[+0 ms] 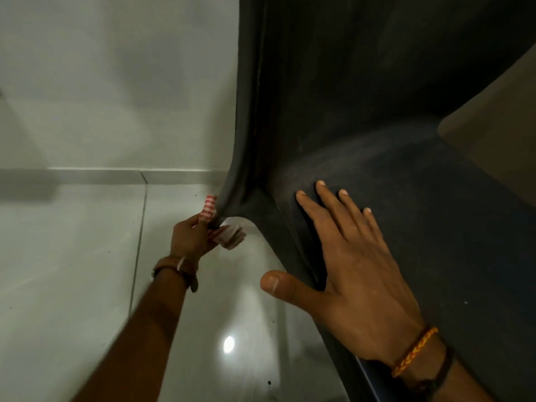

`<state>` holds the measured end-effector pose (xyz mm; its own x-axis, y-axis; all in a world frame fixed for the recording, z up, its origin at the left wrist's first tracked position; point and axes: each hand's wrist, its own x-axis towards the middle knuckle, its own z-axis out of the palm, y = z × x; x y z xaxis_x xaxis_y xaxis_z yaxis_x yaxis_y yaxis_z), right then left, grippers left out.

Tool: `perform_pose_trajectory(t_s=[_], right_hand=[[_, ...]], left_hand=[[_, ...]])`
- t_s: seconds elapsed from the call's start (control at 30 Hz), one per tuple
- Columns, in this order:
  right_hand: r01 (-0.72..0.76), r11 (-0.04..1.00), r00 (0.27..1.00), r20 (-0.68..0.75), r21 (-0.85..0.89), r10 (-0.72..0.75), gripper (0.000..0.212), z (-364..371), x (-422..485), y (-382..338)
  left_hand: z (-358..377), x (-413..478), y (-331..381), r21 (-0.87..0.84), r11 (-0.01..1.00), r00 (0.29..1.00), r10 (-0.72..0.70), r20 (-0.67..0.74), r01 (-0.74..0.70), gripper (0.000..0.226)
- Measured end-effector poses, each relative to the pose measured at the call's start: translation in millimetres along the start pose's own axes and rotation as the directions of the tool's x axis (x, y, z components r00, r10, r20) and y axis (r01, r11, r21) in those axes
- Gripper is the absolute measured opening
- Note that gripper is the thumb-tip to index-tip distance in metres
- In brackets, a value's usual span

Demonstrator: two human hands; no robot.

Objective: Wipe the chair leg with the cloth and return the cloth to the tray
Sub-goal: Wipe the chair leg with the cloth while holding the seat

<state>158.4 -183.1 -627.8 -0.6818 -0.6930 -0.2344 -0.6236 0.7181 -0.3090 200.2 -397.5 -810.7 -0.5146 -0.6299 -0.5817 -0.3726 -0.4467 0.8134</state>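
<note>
A dark plastic chair (377,97) fills the right half of the head view. One chair leg (232,195) narrows down toward the floor at the centre. My left hand (191,236) grips a red-and-white striped cloth (210,206) wrapped around that leg near its lower end; part of the cloth sticks out above and to the right of my fingers. My right hand (348,262) lies flat on the chair's dark surface, fingers spread, thumb off the edge. No tray is in view.
A glossy white tiled floor (87,271) lies below, with a lamp's reflection (229,343) in it. A white wall (116,82) with a skirting strip stands behind. A beige surface (499,140) shows at the right edge.
</note>
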Motion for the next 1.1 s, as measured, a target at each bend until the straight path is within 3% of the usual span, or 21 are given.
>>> perform_pose_trajectory(t_s=[0.13,0.47,0.57,0.67,0.77,0.87,1.0,1.1], right_hand=[[0.003,1.0,1.0,-0.02,0.03,-0.003,0.117,3,1,3],[0.007,0.998,0.999,-0.041,0.056,-0.004,0.114,2,1,1],[0.005,0.998,0.998,-0.055,0.064,-0.001,0.116,2,1,1],[0.002,0.998,0.999,-0.053,0.066,0.001,0.115,1,1,-2],[-0.011,0.997,0.998,-0.055,0.072,0.015,0.114,0,1,-2],[-0.014,0.997,0.998,-0.06,0.073,0.018,0.116,1,1,-3],[-0.02,0.997,0.998,-0.055,0.081,0.025,0.115,2,0,-3],[-0.016,0.996,0.999,-0.049,0.085,0.021,0.114,1,-1,-3]], left_hand=[[-1,63,-28,0.006,0.981,0.98,-0.192,0.056,0.192,0.044],[-12,104,-70,-0.003,0.976,0.974,-0.216,-0.069,0.216,0.037],[-18,82,-56,0.063,0.993,0.994,-0.102,-0.036,0.104,0.031],[-23,33,-22,0.116,0.988,0.995,0.103,0.011,-0.103,0.03],[-32,-21,23,0.094,0.932,0.929,0.332,0.162,-0.349,0.031],[-42,-45,54,0.052,0.891,0.87,0.426,0.247,-0.451,0.024],[-36,3,30,0.188,0.909,0.919,0.33,0.217,-0.371,0.029],[-29,75,-19,0.3,0.945,0.989,0.104,0.109,-0.132,0.012]])
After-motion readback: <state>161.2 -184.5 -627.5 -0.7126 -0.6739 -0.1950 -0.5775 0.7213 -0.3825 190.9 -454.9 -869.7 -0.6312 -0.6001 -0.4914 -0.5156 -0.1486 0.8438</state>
